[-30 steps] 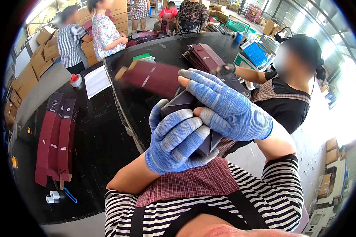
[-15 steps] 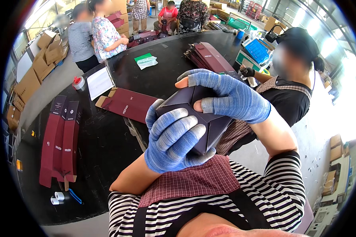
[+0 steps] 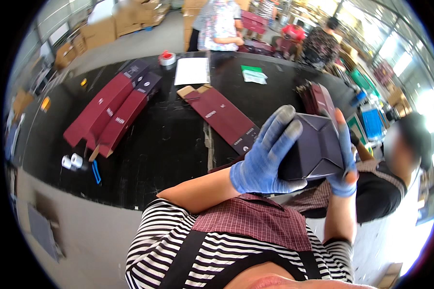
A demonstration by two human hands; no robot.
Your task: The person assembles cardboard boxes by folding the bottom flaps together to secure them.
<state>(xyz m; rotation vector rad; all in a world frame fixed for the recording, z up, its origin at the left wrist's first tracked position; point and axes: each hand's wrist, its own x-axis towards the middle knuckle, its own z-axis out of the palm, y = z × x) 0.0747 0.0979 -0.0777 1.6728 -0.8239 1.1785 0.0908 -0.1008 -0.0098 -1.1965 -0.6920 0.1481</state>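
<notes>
Both of my hands wear blue knitted gloves with bare fingertips showing, and between them is a dark purple carton [image 3: 318,147]. Its end faces up toward me, with the flaps folded flat so their creases meet across it. My left hand [image 3: 267,156] grips the carton's left side, fingers along the upper edge and thumb below. Against the right side presses my right hand [image 3: 345,166], its fingers partly hidden by the carton. The rest of the carton's body is out of sight beneath. A flattened maroon carton [image 3: 222,118] lies on the table just left of my hands.
Two long maroon cartons [image 3: 123,115] lie on the black table [image 3: 164,154] at left, near white rolls [image 3: 72,161] and a blue cutter [image 3: 96,172]. Tape [image 3: 167,59], white paper [image 3: 193,71] and a green-white packet [image 3: 254,75] sit farther back. A co-worker [image 3: 381,178] is close on the right.
My right hand has gone from lying over the carton's end flaps to its right side. The carton has turned in my hands, and the view has swung to the left.
</notes>
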